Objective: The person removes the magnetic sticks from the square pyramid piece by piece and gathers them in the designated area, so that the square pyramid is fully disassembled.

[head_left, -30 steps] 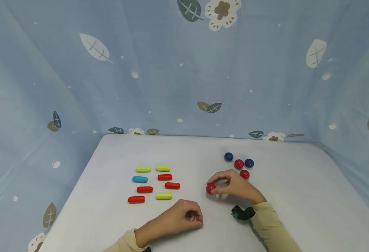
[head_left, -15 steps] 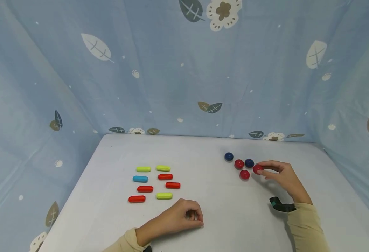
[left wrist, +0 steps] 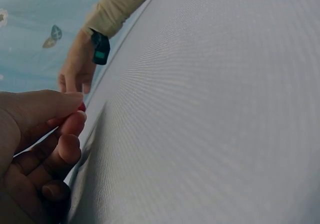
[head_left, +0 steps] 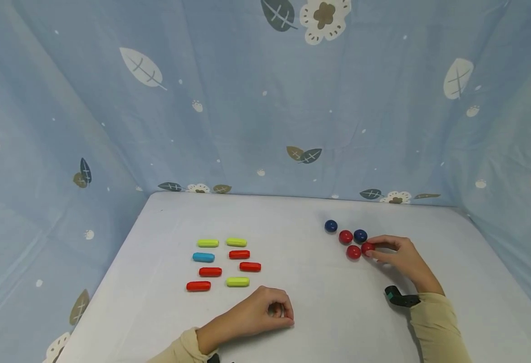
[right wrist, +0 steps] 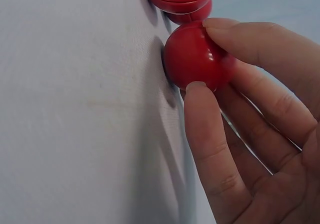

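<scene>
My right hand (head_left: 403, 258) pinches a glossy red ball (head_left: 367, 249) between thumb and fingertips, low over the white table. In the right wrist view this ball (right wrist: 192, 56) sits close to the tabletop, beside other red balls. Just left of it in the head view lies another red ball (head_left: 353, 252), with a third red ball (head_left: 345, 236) behind. A blue ball (head_left: 360, 235) lies right behind the held one, and a second blue ball (head_left: 331, 226) is farther back. My left hand (head_left: 265, 312) rests on the table at the front, fingers loosely curled, holding nothing.
Left of centre, short rods lie in loose rows on the table (head_left: 302, 282): several red rods (head_left: 250, 266), several yellow-green rods (head_left: 238, 282) and a blue rod (head_left: 203, 257). A blue patterned curtain (head_left: 229, 101) borders the table's back and sides.
My right hand has carried the red ball from mid-table rightward to the group of balls, then slightly left and down beside them. My left hand has stayed in place.
</scene>
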Demonstrator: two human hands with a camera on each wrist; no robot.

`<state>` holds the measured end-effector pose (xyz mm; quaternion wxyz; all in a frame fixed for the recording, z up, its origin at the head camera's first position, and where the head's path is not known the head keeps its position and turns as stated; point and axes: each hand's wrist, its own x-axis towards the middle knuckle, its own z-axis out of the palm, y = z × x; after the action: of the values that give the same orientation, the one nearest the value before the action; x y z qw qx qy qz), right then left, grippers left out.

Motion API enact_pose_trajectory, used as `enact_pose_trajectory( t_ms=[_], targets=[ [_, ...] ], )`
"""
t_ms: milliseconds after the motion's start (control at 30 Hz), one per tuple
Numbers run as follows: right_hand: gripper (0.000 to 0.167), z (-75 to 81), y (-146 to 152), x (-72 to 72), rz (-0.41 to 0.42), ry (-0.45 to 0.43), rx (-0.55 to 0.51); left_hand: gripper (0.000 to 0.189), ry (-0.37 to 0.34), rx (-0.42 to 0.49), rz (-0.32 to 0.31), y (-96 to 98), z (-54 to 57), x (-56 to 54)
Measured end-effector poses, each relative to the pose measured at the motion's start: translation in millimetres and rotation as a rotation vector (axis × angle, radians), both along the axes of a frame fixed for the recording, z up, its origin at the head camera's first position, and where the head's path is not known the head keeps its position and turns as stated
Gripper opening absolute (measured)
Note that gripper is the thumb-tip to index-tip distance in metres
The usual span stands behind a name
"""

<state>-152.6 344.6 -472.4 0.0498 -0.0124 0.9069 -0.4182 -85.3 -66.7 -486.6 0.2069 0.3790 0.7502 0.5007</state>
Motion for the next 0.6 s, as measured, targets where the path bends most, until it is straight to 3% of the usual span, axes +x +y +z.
enact_pose_trajectory(
  t_ms=[200,400,500,600],
  targets=[
    [0.045,7.6,-2.1,3.0,0.007,0.007,0.032,0.009,0.003,-0.002,0.006,0.1,0.4,0.4],
    [0.037,24.0,-8.7,8.2,-0.013,0.12,0.01,0.008,-0.008,-0.006,0.002,-0.1,1.2,0.5],
    [0.031,29.6,-24.2,9.8,0.023,0.165,-0.057,0.007,0.003,-0.004,0.0,-0.1,1.2,0.6],
    [0.02,25.7,-49.3,12.4,0.122,0.168,-0.199,0.007,0.005,0.002,-0.001,0.0,1.1,0.8]
  ],
)
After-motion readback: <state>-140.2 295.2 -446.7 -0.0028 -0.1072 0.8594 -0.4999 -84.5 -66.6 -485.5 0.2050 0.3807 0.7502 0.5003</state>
